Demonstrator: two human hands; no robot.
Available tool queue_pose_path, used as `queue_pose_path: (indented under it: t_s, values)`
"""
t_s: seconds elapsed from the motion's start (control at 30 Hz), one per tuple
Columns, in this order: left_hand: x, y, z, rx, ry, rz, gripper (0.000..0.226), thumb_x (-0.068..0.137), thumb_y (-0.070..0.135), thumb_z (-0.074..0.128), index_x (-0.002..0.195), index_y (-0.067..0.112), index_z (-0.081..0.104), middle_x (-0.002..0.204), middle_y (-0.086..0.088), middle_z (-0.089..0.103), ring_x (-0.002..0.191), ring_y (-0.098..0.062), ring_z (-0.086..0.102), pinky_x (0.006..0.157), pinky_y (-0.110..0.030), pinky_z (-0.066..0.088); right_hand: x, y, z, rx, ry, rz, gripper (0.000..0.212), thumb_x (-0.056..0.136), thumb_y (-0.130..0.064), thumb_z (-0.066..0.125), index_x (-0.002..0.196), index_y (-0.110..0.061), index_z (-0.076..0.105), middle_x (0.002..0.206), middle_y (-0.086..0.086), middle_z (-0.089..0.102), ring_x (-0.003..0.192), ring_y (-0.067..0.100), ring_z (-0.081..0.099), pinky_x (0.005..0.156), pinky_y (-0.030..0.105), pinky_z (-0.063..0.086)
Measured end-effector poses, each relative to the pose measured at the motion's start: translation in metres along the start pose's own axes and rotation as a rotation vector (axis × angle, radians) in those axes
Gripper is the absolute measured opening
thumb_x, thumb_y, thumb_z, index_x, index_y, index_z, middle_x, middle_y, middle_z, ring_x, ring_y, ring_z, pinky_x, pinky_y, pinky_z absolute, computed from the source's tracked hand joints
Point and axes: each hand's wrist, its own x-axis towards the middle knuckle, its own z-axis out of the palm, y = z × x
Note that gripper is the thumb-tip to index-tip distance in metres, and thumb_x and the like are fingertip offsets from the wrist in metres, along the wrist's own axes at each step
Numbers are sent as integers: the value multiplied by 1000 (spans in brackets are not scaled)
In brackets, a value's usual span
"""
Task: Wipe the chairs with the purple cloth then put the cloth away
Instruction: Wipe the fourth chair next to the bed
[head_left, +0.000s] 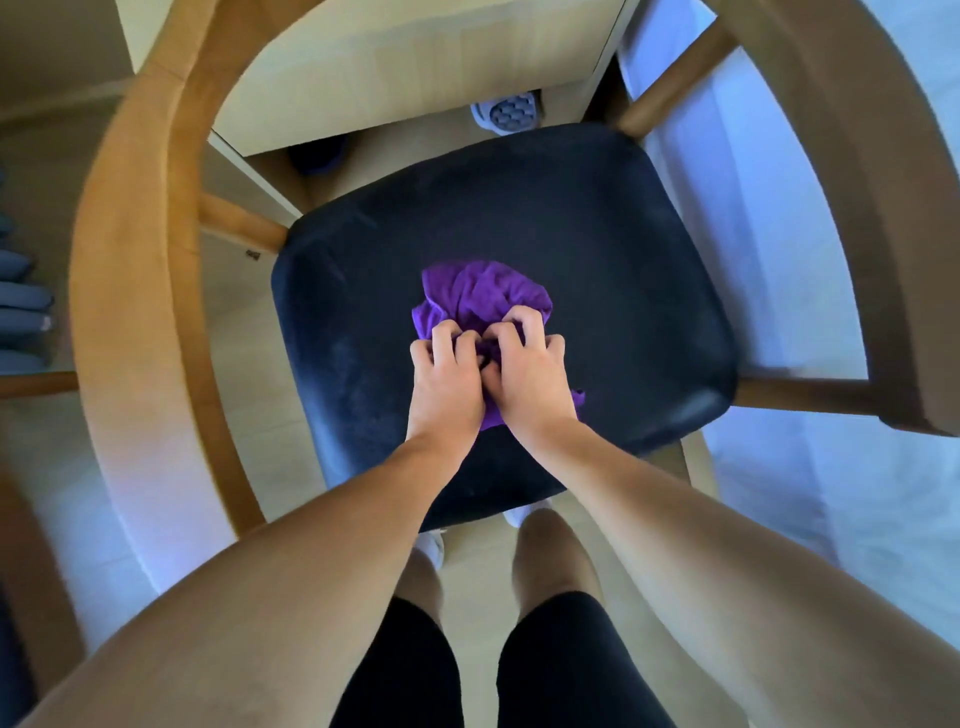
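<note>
A crumpled purple cloth (483, 296) lies in the middle of the dark seat (363, 312) of a wooden chair with a curved frame (140, 270). My left hand (447, 384) and my right hand (530, 374) sit side by side on the cloth's near part, fingers curled into the fabric and pressing it onto the seat. The near edge of the cloth is hidden under my hands; a small corner sticks out at the right of my right wrist.
A light wooden table (389, 67) stands just beyond the chair. A white slipper (506, 114) lies on the floor under it. A second chair frame (852, 208) curves along the right. Stacked grey items (21, 306) sit at the far left.
</note>
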Motion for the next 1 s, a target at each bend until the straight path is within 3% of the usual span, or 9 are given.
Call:
queue_pose_path:
  t_s: [0.13,0.23,0.33,0.43,0.53,0.7,0.8,0.9,1.0]
  values:
    - [-48,14,-11,-33,-91,28,16,80,9,73,94,4,68,95,-6,64,99,-26,49,67,-39,48,-48,-12,-7,21,-136,108,26,71,-7,74,96,-2,68,111,0,39,99,28,56,62,46,53]
    - [-66,13,-17,-212,-76,14,18,84,9,55,98,4,66,100,-8,62,98,-27,47,71,-40,50,-68,-17,-12,16,-284,220,30,81,-18,68,111,-13,67,126,-1,49,101,28,56,75,43,48]
    - [-62,3,-30,-627,-88,-273,24,88,9,55,111,4,57,118,-12,52,104,-30,50,94,-31,38,-61,-18,-24,129,-231,456,26,90,-36,63,114,-29,64,133,-12,46,109,28,47,87,40,38]
    - [-41,1,-37,-704,-118,-603,43,94,28,62,128,5,48,132,-14,42,110,-33,45,98,-37,37,-47,-15,-28,290,-114,597,47,88,-38,68,131,-34,52,141,-1,37,110,28,47,94,31,32]
    - [-21,4,-38,-741,-261,-658,40,100,25,55,137,11,46,132,-12,41,109,-34,51,90,-37,41,-41,-21,-20,192,-368,527,60,94,-32,63,148,-37,37,155,10,20,107,33,41,101,37,39]
    - [14,-6,-52,-898,-48,-528,31,102,20,52,131,9,53,126,-7,49,92,-5,48,79,-6,37,6,-6,-19,208,-114,426,45,98,-7,50,138,-26,55,151,14,31,113,37,41,97,43,45]
    - [51,-17,-50,-790,7,-462,39,104,20,45,143,14,45,137,-5,48,117,-13,48,101,-25,43,55,6,-24,-35,-1,426,48,98,-21,52,144,-31,46,160,12,22,134,46,31,108,55,37]
    - [63,-33,-33,-410,-229,-483,53,103,19,46,154,15,29,160,-11,21,147,-32,19,116,-49,32,85,7,-18,-131,-189,342,61,97,-52,47,153,-44,24,165,3,9,146,49,12,112,64,25]
    - [55,-44,-17,-210,-393,-408,60,105,26,46,157,15,19,165,-12,1,151,-37,2,120,-50,24,82,11,5,-254,-403,268,67,95,-68,37,154,-45,16,164,1,11,144,51,8,107,66,29]
